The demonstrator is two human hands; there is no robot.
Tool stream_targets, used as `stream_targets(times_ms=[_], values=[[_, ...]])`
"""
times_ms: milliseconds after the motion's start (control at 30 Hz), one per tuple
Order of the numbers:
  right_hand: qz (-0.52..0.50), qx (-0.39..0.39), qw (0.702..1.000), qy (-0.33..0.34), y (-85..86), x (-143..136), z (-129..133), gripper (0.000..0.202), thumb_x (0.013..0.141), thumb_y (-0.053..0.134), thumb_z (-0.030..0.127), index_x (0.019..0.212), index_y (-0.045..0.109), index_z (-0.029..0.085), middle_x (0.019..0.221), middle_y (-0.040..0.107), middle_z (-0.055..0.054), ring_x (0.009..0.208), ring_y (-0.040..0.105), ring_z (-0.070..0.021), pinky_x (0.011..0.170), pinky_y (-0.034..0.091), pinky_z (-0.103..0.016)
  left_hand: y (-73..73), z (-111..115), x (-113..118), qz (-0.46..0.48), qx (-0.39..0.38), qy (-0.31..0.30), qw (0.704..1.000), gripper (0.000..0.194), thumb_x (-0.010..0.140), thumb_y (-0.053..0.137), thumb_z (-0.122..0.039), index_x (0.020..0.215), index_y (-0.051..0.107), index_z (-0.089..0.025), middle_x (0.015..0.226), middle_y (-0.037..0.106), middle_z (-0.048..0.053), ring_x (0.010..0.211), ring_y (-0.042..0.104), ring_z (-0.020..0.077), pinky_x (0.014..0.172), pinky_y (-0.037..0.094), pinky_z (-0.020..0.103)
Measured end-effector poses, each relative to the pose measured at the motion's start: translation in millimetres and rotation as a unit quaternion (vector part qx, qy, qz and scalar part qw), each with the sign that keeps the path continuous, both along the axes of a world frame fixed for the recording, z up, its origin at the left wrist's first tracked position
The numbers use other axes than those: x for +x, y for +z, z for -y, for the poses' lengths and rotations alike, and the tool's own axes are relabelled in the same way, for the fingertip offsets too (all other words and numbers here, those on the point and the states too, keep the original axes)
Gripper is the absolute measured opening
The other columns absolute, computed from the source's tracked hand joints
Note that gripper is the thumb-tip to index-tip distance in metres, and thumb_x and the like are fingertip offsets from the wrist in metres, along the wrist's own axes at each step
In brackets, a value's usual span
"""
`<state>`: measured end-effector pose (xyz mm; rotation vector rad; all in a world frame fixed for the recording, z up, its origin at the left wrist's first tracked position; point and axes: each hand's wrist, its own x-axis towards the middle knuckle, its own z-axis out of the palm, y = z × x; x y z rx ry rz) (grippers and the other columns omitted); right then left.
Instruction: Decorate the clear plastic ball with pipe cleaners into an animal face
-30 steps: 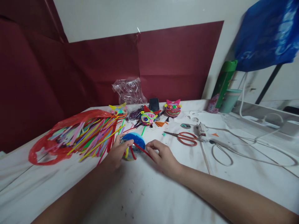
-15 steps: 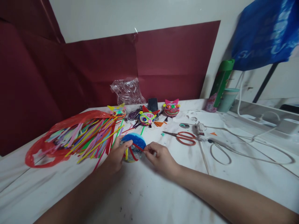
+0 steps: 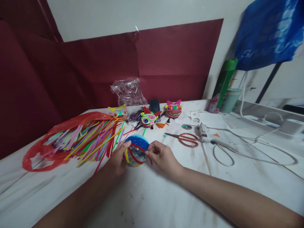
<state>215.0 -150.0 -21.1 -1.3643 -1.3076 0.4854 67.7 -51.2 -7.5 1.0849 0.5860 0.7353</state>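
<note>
Nearest, the left hand (image 3: 120, 156) cups a round, see-through ball with a cap of deep-blue strips (image 3: 137, 140), thumb on top; the right hand (image 3: 163, 157) pinches a thin, red, flexible strip (image 3: 139, 147) at the ball's right side. The ball sits between both hands, above the white marble-patterned tabletop (image 3: 152, 196).

The strip lies along the blue cap's lower edge, so it seems best to keep it lightly taut, butt it against the blue and press it down bit by bit from the thumb rightward — a hard tug could lift what is already laid. A short tail hangs beyond the right fingertips and may need trimming; the orange-handled metal scissors (image 3: 184, 138) lie within easy reach.

The left fingers are largely behind the ball, as is its far side, and what fastens the strip cannot be made out. Farther off, a many-coloured ball-shaped head with red horns (image 3: 148, 120) partly covers a dark, phone-like slab (image 3: 155, 105) — and the shiny blue bag (image 3: 266, 41) is cut off at the frame's edge.
</note>
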Motion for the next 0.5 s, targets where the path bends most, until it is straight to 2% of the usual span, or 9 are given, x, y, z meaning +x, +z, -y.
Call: stream_targets(times_ms=[100,267,400,500], values=[[0.037,0.029,0.999,0.001,4.5,4.5,-0.4,0.010,0.076,0.061,0.023,0.078,0.052,0.019,0.065,0.052,0.003,0.061,0.050,-0.0120,0.058,0.043,-0.024,3.6,0.7,-0.1,-0.002,-0.033,-0.045,0.998,0.026,0.083,0.054,-0.035,0.087,0.064,-0.011,0.075,0.072,0.009,0.068,0.067,0.0207,0.065,0.053,0.031],[0.151,0.098,0.983,0.033,14.3,17.1,1.5,0.024,0.079,0.061,0.022,0.103,0.057,0.019,0.099,0.058,-0.009,0.094,0.055,-0.0202,0.077,0.050,-0.033,10.9,5.4,0.3,-0.043,-0.076,-0.043,0.995,0.030,0.086,0.048,-0.035,0.094,0.064,-0.011,0.081,0.073,0.010,0.068,0.067,0.0212,0.066,0.053,0.034],[0.217,0.109,0.966,0.084,15.9,22.2,3.0,0.038,0.083,0.059,0.024,0.120,0.053,0.021,0.127,0.049,-0.015,0.119,0.046,-0.0253,0.096,0.043,-0.043,12.8,5.5,-2.4,-0.048,-0.103,-0.082,0.990,0.031,0.086,0.048,-0.037,0.093,0.065,-0.012,0.076,0.072,0.008,0.065,0.066,0.0199,0.062,0.052,0.032],[0.234,0.096,0.959,0.131,12.0,21.2,1.9,0.041,0.087,0.054,0.026,0.127,0.050,0.021,0.135,0.044,-0.015,0.126,0.041,-0.0255,0.104,0.036,-0.045,12.2,2.5,-5.8,-0.057,-0.124,-0.100,0.986,0.030,0.084,0.051,-0.040,0.091,0.065,-0.014,0.076,0.072,0.006,0.066,0.066,0.0200,0.064,0.052,0.032]])
